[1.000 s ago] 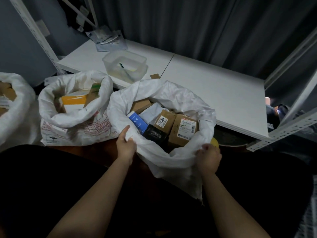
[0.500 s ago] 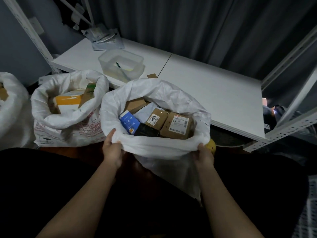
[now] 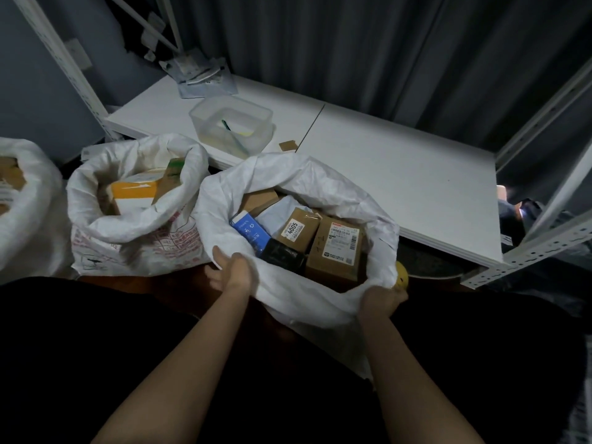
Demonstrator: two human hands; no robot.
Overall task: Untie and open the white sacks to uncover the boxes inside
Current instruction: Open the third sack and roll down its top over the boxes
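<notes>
A white sack [image 3: 307, 174] stands open in front of me, its rim rolled outward. Inside lie brown cardboard boxes [image 3: 336, 248] with shipping labels, a blue box [image 3: 250, 232] and a black box [image 3: 283, 256]. My left hand [image 3: 229, 272] grips the near left rim of the sack. My right hand [image 3: 381, 299] grips the near right rim, with its fingers curled under the fabric. To the left stands a second open sack [image 3: 141, 225] with red print, holding a yellow and white box [image 3: 134, 190]. A third white sack [image 3: 32, 219] shows at the far left edge.
Low white shelf boards [image 3: 400, 174] lie behind the sacks, with a clear plastic tub [image 3: 230, 123] and a pile of packets [image 3: 201, 78] on them. White metal rack posts [image 3: 544, 238] rise at right and left. Dark curtains hang behind. A yellow object [image 3: 402, 277] peeks out beside the sack.
Both hands have pulled the near rim of the sack down and outward, widening its mouth. The left hand shifted lower on the rim, and the boxes show more fully.
</notes>
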